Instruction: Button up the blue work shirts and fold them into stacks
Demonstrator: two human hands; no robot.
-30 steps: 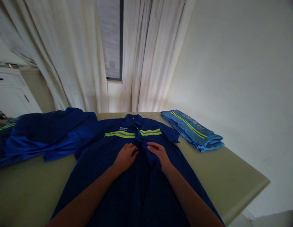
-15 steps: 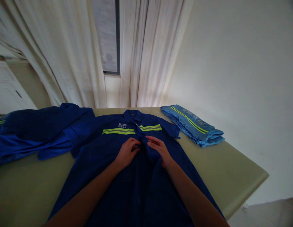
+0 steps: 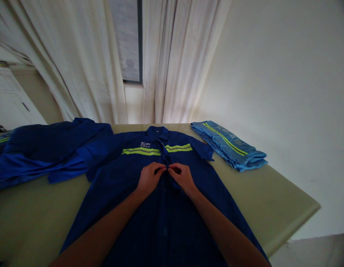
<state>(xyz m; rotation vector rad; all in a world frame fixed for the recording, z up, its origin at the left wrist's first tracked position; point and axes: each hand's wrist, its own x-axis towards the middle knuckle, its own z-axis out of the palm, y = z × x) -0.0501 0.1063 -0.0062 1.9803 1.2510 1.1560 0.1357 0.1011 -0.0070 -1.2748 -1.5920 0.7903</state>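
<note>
A dark blue short-sleeved work shirt (image 3: pixel 119 174) lies face up on the table, collar away from me. Yellow-green and grey reflective strips cross its chest, with a white logo above the left one. Along the front opening, just below the strips, my left hand (image 3: pixel 150 178) pinches the cloth between thumb and forefinger. My right hand (image 3: pixel 183 178) pinches the opposite edge, its fingertips almost meeting those of the left. Whatever small part sits between the fingertips is hidden. Lower on the front a button or buttonhole shows faintly.
Rumpled dark blue garments (image 3: pixel 49 148) are heaped at the left, touching the shirt's sleeve. Folded lighter blue garments (image 3: pixel 227 142) form a stack at the back right. The pale green table (image 3: pixel 277 200) ends in a corner at right, near a white wall. Curtains (image 3: pixel 183 63) hang behind.
My right hand has moved in from the right and closed from loose fingers to a pinch. Both hands now meet at the front opening, whose two edges have come together.
</note>
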